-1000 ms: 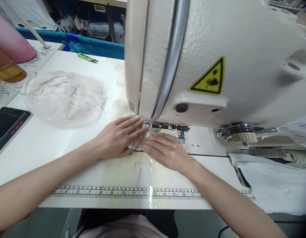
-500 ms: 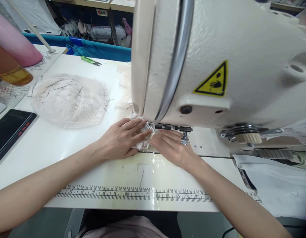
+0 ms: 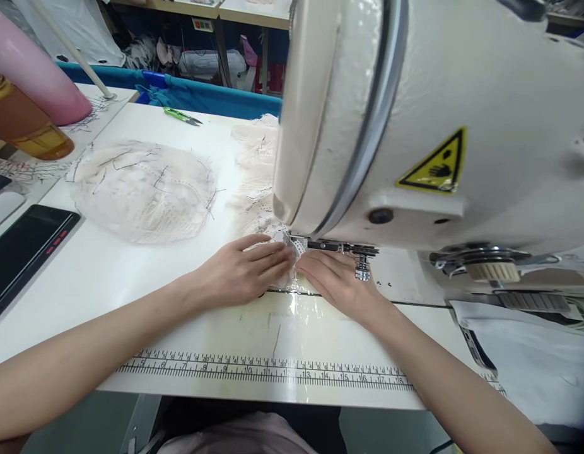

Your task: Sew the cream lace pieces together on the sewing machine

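Pale lace fabric [image 3: 255,154] runs along the white table and under the head of a sewing machine [image 3: 349,113]. My left hand [image 3: 251,268] rests over the near end of the lace, its fingers together and holding it left of the presser foot area. On the other side, my right hand [image 3: 339,280] grips the lace edge with its fingertips. Part of its fingers is hidden behind a metal guide with a knurled screw [image 3: 362,268]. The needle itself cannot be made out.
A heap of pale lace pieces [image 3: 145,195] with dark thread ends lies left. Beyond it are green thread snips [image 3: 182,116]. A phone [image 3: 29,255], an amber bottle [image 3: 31,120] and a pink bottle [image 3: 41,69] stand or lie at far left. A ruler strip [image 3: 268,372] marks the front edge.
The left hand's fingers have drawn closer together on the lace. The view has shifted, so the machine appears farther right and more lace shows behind it.
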### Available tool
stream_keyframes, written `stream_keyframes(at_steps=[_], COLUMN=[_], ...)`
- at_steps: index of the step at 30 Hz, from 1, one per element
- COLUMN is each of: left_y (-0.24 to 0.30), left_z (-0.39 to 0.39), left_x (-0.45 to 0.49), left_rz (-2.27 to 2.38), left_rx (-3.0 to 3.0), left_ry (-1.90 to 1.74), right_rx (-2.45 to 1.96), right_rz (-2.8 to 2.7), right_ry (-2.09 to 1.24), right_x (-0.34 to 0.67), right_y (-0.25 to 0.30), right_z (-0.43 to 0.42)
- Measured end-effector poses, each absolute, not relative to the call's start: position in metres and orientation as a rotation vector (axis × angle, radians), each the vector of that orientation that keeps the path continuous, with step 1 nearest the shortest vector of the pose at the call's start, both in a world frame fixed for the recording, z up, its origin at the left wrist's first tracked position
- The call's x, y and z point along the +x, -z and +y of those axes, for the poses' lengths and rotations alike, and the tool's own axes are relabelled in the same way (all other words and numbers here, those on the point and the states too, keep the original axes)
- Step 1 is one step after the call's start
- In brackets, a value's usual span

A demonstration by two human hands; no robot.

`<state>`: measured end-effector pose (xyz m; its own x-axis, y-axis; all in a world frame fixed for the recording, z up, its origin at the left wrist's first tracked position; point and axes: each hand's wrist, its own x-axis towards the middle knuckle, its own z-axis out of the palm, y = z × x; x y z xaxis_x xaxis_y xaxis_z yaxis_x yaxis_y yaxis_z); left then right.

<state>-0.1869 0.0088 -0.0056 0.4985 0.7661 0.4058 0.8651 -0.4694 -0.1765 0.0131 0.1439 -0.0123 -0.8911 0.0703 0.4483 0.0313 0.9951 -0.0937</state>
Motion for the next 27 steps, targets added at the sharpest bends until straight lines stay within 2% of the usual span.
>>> stream_keyframes(at_steps=[11, 27], left_y=[0.002, 0.003], left_z=[0.011, 0.014], left_x=[-0.190, -0.189], left_rz=[-1.412, -1.573], left_rx=[-2.397, -2.350], left_ry=[0.467, 0.447], right_rx=[0.047, -0.042], right_rz=[-2.567, -2.597], right_ry=[-0.226, -0.266], right_x=[0.009, 0.006], right_y=[0.022, 0.024], right_z=[0.136, 0.138])
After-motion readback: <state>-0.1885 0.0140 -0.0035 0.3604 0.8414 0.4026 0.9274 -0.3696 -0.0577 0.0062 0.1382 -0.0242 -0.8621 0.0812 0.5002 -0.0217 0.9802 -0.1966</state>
